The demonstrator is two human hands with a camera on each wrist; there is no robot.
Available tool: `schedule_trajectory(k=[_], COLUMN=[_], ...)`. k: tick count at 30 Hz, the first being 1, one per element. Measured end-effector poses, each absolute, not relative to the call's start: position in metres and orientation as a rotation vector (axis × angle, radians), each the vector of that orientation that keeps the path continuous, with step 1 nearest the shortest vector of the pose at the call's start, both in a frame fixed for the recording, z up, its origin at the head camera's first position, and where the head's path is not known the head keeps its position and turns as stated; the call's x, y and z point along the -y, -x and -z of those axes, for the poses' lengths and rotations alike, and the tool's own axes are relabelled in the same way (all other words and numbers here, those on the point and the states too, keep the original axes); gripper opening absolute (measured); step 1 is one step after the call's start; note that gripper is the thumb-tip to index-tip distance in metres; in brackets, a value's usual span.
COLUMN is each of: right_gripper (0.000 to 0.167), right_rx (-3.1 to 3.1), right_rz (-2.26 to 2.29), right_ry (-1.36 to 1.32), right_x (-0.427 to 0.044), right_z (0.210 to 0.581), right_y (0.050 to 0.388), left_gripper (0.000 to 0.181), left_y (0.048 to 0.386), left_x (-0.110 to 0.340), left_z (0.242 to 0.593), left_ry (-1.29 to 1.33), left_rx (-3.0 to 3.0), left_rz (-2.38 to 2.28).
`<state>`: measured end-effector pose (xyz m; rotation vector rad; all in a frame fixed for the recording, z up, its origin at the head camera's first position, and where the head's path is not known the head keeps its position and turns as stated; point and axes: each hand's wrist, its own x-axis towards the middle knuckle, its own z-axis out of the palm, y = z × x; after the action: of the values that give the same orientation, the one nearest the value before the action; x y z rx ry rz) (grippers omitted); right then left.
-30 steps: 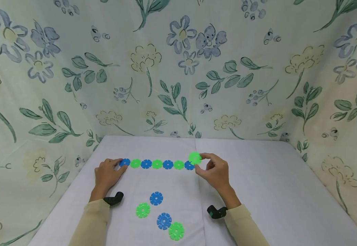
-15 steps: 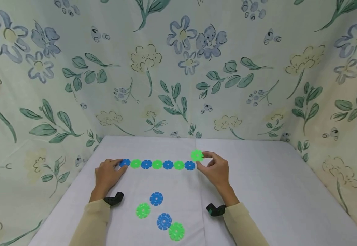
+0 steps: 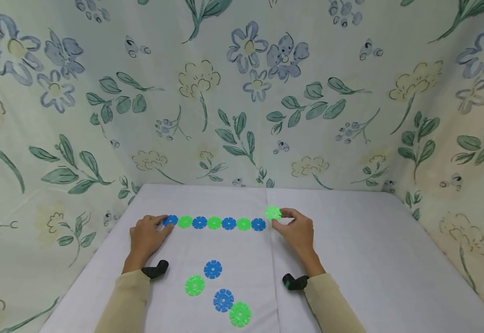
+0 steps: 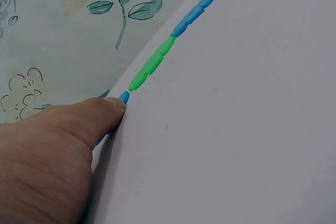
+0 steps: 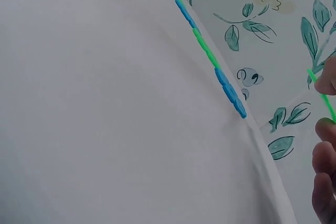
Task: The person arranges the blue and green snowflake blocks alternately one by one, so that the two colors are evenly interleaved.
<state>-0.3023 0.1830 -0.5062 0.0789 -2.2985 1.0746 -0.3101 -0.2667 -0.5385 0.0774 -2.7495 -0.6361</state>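
Note:
A row of flat, notched plastic discs, alternating blue and green, lies across the white table. My left hand (image 3: 146, 238) is at its left end, thumb and forefinger pinching the outermost blue disc (image 3: 170, 220). In the left wrist view the thumb (image 4: 102, 114) covers most of that disc. My right hand (image 3: 298, 233) pinches a green disc (image 3: 273, 212) by its edge between thumb and forefinger. That disc is raised off the table, apart from the blue disc (image 3: 258, 225) ending the row on the right. The right wrist view shows it nearly edge-on.
Nearer me lie loose discs: a blue one (image 3: 213, 269), a green one (image 3: 195, 286), another blue one (image 3: 223, 300) and another green one (image 3: 240, 314), the last two touching or nearly so. Floral cloth (image 3: 242, 111) walls the table's back and sides.
My right hand has carried the green disc rightward, from overlapping the row's last blue disc to beyond it. The left hand keeps its place on the row's left end.

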Motion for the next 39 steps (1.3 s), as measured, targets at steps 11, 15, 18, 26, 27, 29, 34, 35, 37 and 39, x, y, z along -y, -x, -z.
schedule_trajectory(k=[11, 15, 18, 26, 27, 29, 34, 35, 37, 39], right_gripper=[0.037, 0.037, 0.036, 0.037, 0.037, 0.038, 0.039, 0.039, 0.039, 0.04], right_rx=[2.543, 2.579, 2.592, 2.627, 2.632, 2.641, 2.672, 2.677, 2.685, 2.69], right_rz=[-1.089, -1.072, -1.072, -1.071, -1.067, -1.057, -1.019, -1.012, -0.996, -0.982], right_ry=[0.109, 0.119, 0.124, 0.113, 0.114, 0.112, 0.114, 0.113, 0.112, 0.107], right_x=[-0.184, -0.185, -0.186, -0.188, -0.188, -0.189, -0.189, -0.189, -0.188, -0.188], right_z=[0.507, 0.511, 0.513, 0.513, 0.514, 0.514, 0.516, 0.516, 0.516, 0.517], right_y=[0.306, 0.308, 0.309, 0.308, 0.308, 0.308, 0.308, 0.308, 0.309, 0.309], left_gripper=[0.052, 0.052, 0.052, 0.052, 0.052, 0.052, 0.052, 0.052, 0.052, 0.051], left_y=[0.31, 0.309, 0.309, 0.311, 0.311, 0.311, 0.311, 0.311, 0.311, 0.311], left_x=[0.267, 0.267, 0.268, 0.268, 0.268, 0.268, 0.267, 0.267, 0.267, 0.268], left_z=[0.54, 0.54, 0.54, 0.539, 0.54, 0.54, 0.54, 0.541, 0.541, 0.541], left_ry=[-0.081, -0.078, -0.077, -0.079, -0.078, -0.073, -0.069, -0.071, -0.075, -0.078], left_rx=[2.76, 2.76, 2.761, 2.761, 2.76, 2.756, 2.752, 2.752, 2.753, 2.755], left_rz=[0.631, 0.632, 0.627, 0.613, 0.611, 0.608, 0.618, 0.621, 0.626, 0.628])
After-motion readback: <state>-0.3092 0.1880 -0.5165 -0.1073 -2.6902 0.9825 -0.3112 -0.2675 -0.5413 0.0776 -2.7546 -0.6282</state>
